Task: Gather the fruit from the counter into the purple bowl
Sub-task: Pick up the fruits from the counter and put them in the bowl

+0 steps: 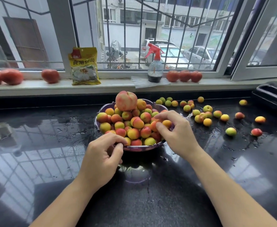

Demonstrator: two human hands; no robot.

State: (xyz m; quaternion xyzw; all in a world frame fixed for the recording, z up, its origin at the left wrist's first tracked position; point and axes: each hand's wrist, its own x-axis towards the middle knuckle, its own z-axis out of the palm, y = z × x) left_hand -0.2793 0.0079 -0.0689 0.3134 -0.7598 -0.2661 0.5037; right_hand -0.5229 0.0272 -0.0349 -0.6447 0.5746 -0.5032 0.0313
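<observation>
The purple bowl (139,148) stands mid-counter, heaped with small red-yellow apricots and topped by one large peach (126,100). My left hand (100,159) is at the bowl's near rim, thumb and fingers curled and pinching the rim beside a fruit. My right hand (175,130) hovers over the bowl's right side, fingers curled round an orange apricot (167,123). Several loose apricots (200,115) lie scattered on the wet black counter to the right of the bowl.
On the window sill behind stand a yellow packet (83,66), a red-topped spray bottle (155,66) and several tomatoes (184,76). A black tray-like object (273,94) sits at the far right. The black counter (52,145) is wet and glossy.
</observation>
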